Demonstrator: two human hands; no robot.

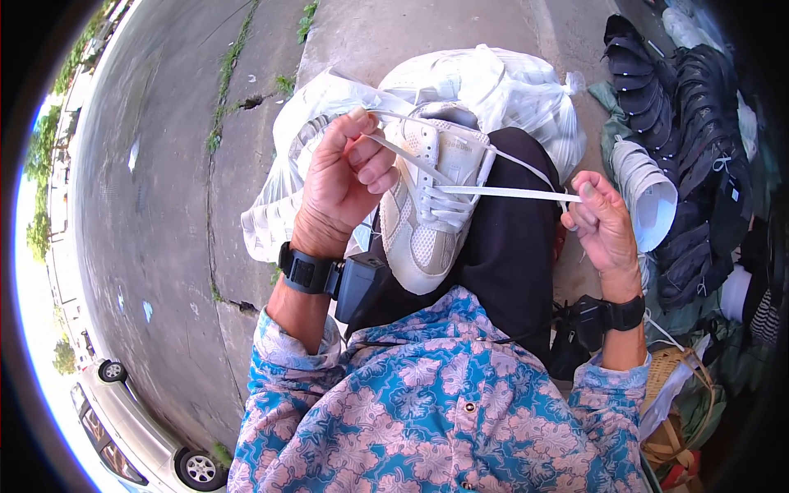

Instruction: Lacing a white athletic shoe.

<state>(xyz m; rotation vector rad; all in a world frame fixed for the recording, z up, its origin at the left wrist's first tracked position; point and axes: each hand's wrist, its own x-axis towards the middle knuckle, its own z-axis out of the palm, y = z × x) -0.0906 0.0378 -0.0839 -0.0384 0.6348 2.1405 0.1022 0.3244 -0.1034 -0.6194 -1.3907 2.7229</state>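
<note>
A white and beige sneaker [426, 222] rests on my lap, its toe pointing toward me. Its laces are threaded through the lower eyelets, and two long ends run out from them. My left hand [349, 156] pinches one shoelace end to the left of the shoe's opening. On the other side, my right hand [600, 215] grips the other end of the white shoelace [514, 193], pulled taut to the right. The upper eyelets beside the tongue [460, 152] have no lace through them. Part of the lace loops behind the fingers, where I cannot follow it.
White plastic bags [518, 90] holding shoes lie just beyond my knees. Stacks of black shoes [699, 131] and a pile of white shoe parts [645, 193] stand at the right, above a woven basket [664, 382]. A parked car [136, 431] is at the lower left.
</note>
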